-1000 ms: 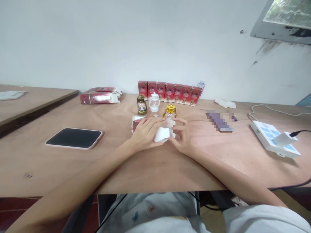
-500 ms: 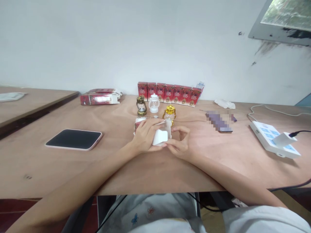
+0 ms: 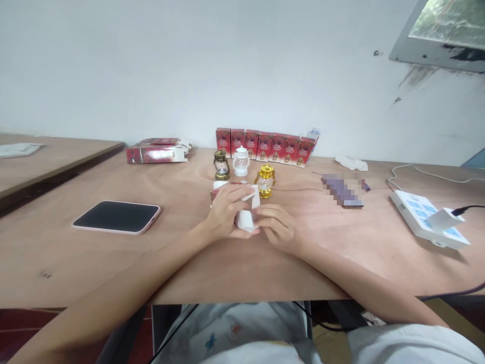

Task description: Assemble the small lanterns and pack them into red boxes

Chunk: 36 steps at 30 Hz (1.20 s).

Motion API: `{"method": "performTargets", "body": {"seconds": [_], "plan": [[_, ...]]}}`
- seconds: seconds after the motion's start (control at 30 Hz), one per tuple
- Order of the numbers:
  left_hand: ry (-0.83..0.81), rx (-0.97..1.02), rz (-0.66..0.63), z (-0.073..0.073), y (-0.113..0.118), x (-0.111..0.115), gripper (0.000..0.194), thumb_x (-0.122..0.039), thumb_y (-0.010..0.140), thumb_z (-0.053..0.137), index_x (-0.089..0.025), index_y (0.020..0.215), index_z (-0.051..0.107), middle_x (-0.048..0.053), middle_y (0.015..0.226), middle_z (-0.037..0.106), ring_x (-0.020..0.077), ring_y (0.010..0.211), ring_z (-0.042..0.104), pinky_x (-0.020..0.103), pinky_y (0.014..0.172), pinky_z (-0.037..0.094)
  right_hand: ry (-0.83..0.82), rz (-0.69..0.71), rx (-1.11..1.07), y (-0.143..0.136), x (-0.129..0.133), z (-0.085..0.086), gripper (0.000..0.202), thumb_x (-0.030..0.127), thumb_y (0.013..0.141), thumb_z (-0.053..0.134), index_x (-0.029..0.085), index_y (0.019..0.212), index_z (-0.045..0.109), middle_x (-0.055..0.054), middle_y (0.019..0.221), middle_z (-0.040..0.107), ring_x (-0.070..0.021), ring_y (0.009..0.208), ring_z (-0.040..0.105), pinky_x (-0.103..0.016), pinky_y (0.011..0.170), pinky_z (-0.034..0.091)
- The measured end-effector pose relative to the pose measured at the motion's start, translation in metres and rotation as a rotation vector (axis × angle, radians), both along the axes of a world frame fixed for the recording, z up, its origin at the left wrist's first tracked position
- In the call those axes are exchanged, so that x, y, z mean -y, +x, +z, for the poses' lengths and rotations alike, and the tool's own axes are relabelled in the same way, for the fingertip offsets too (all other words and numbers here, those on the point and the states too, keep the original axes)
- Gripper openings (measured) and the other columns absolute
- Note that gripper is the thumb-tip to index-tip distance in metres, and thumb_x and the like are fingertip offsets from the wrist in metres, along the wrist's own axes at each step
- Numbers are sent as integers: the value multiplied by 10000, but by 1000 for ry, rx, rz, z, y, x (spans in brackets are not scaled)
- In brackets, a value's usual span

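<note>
My left hand (image 3: 223, 211) is wrapped round a small red box (image 3: 217, 193) that lies on its side, its white inner flaps (image 3: 245, 220) folded out towards the right. At that end, my right hand (image 3: 279, 227) is closed with its fingertips at the flaps; the fingers partly cover them. What is inside the box cannot be seen. Just behind the box stands a gold mini lantern (image 3: 266, 181). Further back are a bronze mini lantern (image 3: 221, 165) and a white mini lantern (image 3: 241, 162), both upright.
Several red printed boxes (image 3: 264, 146) stand in a row by the wall. An opened larger red carton (image 3: 157, 152) lies left of them. A phone (image 3: 117, 217) lies at the left; a blurred purple item (image 3: 341, 190), crumpled tissue (image 3: 351, 163) and white power strip (image 3: 428, 220) are at the right.
The whitish translucent piece at the box's mouth no longer shows. My right fingers have come together and moved in against the flaps, which now stand at a different angle. The left hand keeps its hold.
</note>
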<state>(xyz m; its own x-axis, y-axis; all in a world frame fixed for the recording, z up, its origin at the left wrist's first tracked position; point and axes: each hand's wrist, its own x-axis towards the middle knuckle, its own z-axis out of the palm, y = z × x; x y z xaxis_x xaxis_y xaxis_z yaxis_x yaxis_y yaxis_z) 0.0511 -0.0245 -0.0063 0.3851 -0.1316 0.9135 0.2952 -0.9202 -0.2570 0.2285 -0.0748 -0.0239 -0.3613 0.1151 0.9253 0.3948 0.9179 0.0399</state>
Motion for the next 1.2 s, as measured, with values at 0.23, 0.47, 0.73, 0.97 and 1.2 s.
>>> {"method": "performTargets", "body": {"seconds": [0.23,0.47,0.73,0.97,1.2], "plan": [[48,-57,-68,2,-3,-5,430,-427,693,731,-199,891,425,101,1056,631,257,1018,621,433,784,544,-92,12,-49,-2,0,-1,217,24,839,476,189,941,573,-73,890,662,-169,851,638,-317,718,550],[-27,-51,-57,-1,-1,-4,414,-449,733,686,-203,938,424,146,1187,566,257,1097,579,446,847,539,-75,-58,-72,-1,-1,-6,222,30,832,474,213,920,566,-107,1140,555,-211,1076,564,-389,835,534],[-47,-26,160,-1,0,7,751,-537,736,638,-134,1307,362,194,1210,548,295,1135,551,440,912,498,-99,2,-90,-1,-4,-7,255,6,830,462,212,954,547,-111,1169,558,-228,1169,527,-442,919,500],[-41,-18,169,1,1,8,625,-475,721,669,-138,1196,446,183,1148,574,286,1064,587,435,872,524,-129,46,-82,-2,-6,-5,231,30,861,445,205,987,528,-91,1008,630,-212,1091,583,-399,866,517],[-53,-40,-86,2,2,1,370,-272,732,695,-172,995,455,130,1048,613,242,1003,625,412,792,561,-223,-77,-125,-3,-1,-5,174,133,856,532,211,1012,535,-105,1117,545,-224,1090,539,-427,902,491]]}}
